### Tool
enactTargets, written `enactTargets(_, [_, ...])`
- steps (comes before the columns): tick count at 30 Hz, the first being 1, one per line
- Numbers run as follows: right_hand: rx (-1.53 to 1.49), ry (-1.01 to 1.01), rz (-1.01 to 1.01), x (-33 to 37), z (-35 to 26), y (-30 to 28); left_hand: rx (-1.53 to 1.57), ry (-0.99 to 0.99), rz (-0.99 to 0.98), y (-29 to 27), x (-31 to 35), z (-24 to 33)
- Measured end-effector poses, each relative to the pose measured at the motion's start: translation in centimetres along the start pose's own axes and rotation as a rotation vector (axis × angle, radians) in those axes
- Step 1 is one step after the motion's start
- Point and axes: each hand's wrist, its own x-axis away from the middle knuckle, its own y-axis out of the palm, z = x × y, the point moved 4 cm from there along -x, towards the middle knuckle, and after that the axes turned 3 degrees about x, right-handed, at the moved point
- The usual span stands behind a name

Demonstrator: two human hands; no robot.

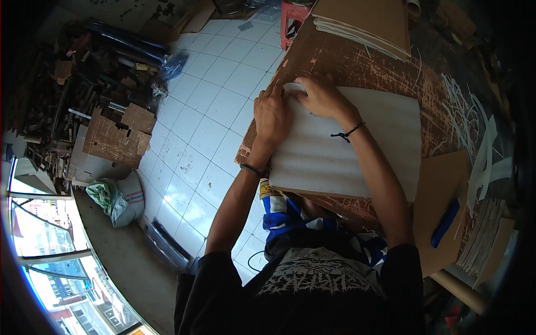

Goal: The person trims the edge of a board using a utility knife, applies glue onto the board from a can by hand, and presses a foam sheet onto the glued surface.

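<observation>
A white foam sheet lies over the worn brown work table, with a thin brown edge showing beneath its near side. At its far left corner my left hand is closed over the left edge, fingers bent around it. My right hand lies just to the right on the far edge, its thumb toward the corner and its fingers curled over the edge. Both hands touch the sheet, a small gap between them. The undersides of the fingertips are hidden.
On the table, a stack of brown boards sits at the far end. A blue cutter rests on cardboard at right, near white strips. A red stool stands beyond. Scrap cardboard and a sack occupy the left.
</observation>
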Motion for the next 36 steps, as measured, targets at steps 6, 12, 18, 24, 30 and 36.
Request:
enactTargets(6, [-0.047, -0.123, 0.231, 1.1, 0.6, 0.4, -0.003, 0.004, 0.013, 0.1, 0.3, 0.8])
enactTargets(12, [-0.125, -0.043, 0.025, 0.7, 0.1, -0.6, 0.035, -0.032, 0.032, -0.3, 0.6, 0.6])
enactTargets(18, [0.061, 0.017, -0.005, 0.2, -0.4, 0.4, 0.026, -0.054, 0.034, -0.1, 0.6, 0.6])
enactTargets(24, [0.14, 0.013, -0.058, 0.4, -1.1, 0.2, 0.005, -0.042, 0.027, 0.0, 0.7, 0.6])
enactTargets(30, [-0.04, -0.098, 0.079, 0.7, 0.2, -0.1, 0.005, -0.042, -0.054, 0.2, 0.8, 1.0])
enactTargets(36, [-0.1, -0.062, -0.026, 0.4, -0.8, -1.4, 0.028, -0.071, -0.018, -0.1, 0.9, 0.7])
